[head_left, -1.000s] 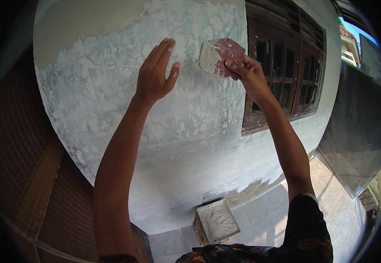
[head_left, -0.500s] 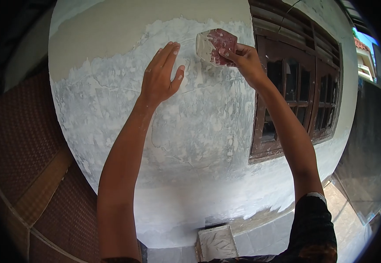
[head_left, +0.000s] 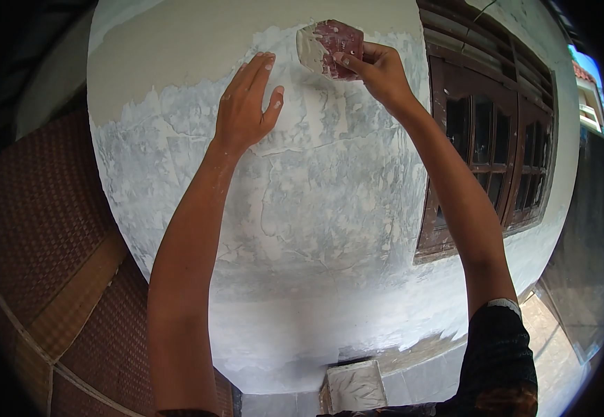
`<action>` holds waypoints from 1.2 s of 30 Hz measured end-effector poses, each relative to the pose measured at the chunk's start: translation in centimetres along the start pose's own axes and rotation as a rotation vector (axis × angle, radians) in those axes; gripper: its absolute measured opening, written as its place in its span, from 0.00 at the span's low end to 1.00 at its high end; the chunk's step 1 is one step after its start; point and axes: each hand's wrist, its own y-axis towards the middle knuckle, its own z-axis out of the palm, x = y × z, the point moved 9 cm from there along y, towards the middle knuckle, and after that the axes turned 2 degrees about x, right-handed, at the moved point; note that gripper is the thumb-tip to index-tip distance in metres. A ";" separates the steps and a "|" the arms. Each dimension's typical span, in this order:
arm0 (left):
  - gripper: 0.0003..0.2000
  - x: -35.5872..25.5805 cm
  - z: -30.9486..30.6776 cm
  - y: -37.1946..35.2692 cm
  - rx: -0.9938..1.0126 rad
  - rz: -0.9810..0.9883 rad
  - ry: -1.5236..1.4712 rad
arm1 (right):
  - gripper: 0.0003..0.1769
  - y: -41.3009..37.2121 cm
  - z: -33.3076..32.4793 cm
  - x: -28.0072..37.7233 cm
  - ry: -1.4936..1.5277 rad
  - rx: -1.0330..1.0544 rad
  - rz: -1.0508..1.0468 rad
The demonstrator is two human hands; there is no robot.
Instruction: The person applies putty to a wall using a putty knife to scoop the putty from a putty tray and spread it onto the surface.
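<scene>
Raised against the patchy grey and white wall [head_left: 316, 201], my left hand [head_left: 247, 101] has its fingers stretched out and holds nothing. White smears mark its fingertips. To the right of it, my right hand [head_left: 379, 69] grips a flat, dark red angular scraper [head_left: 343, 43] between thumb and fingers. Pale paste covers the scraper's left side. The scraper is at the upper part of the wall, near the border between the beige coat and the patchy area. Whether its edge touches the wall I cannot tell.
A brown wooden window [head_left: 482, 146] with glass panes is set in the wall at the right. Woven brown panels [head_left: 38, 201] stand at the left. Low at the wall's foot is a box-like object [head_left: 356, 386] with a pale, smeared top.
My right hand and the scraper have moved up and slightly left. My left hand is a little higher and further left. The wall and window have shifted right in view.
</scene>
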 end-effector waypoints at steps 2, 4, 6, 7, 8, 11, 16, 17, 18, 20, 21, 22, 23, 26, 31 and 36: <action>0.23 1.4 -0.9 -0.3 -0.005 0.008 -0.003 | 0.15 0.9 1.5 -0.1 -0.020 -0.009 -0.013; 0.23 2.8 -1.6 -0.9 -0.002 0.040 0.016 | 0.15 2.0 2.7 0.2 -0.149 -0.046 -0.093; 0.23 4.7 -2.5 -1.5 -0.006 0.036 0.027 | 0.15 2.5 4.2 1.4 -0.355 -0.108 -0.229; 0.23 5.7 -3.0 -2.0 -0.006 0.030 0.045 | 0.14 2.4 5.3 2.8 -0.553 -0.165 -0.366; 0.23 6.7 -3.2 -2.6 0.010 0.005 0.039 | 0.13 2.6 6.4 3.1 -0.642 -0.200 -0.427; 0.24 9.1 -3.8 -4.0 0.021 0.013 0.039 | 0.11 2.9 10.1 3.4 -0.945 -0.218 -0.558; 0.26 11.3 -3.3 -6.3 0.068 0.052 0.028 | 0.12 3.3 14.7 1.3 -1.300 -0.221 -0.711; 0.26 11.5 -3.0 -6.7 0.088 0.066 0.021 | 0.12 3.4 15.1 0.7 -1.308 -0.220 -0.704; 0.26 11.7 -2.8 -7.0 0.088 0.068 0.013 | 0.13 3.5 15.5 0.5 -1.329 -0.230 -0.720; 0.27 12.0 -2.0 -7.3 0.117 0.079 -0.008 | 0.14 4.0 15.9 -0.1 -1.358 -0.242 -0.733; 0.27 12.3 -1.8 -7.4 0.116 0.081 -0.016 | 0.14 4.3 16.0 -0.4 -1.377 -0.248 -0.735; 0.28 12.3 -1.5 -7.4 0.118 0.100 -0.028 | 0.14 4.5 15.9 -0.7 -1.397 -0.253 -0.736; 0.28 12.3 -1.3 -7.5 0.121 0.117 -0.041 | 0.14 4.7 15.8 -1.0 -1.404 -0.250 -0.731; 0.29 12.2 -0.7 -7.5 0.116 0.135 -0.075 | 0.16 4.5 16.3 -2.1 -1.436 -0.176 -0.771; 0.29 12.1 0.3 -8.0 0.092 0.161 -0.073 | 0.20 -0.1 17.5 -2.7 -1.403 -0.112 -0.687; 0.29 12.0 0.2 -8.2 0.071 0.185 -0.053 | 0.17 4.2 15.9 -0.7 -1.416 -0.263 -0.695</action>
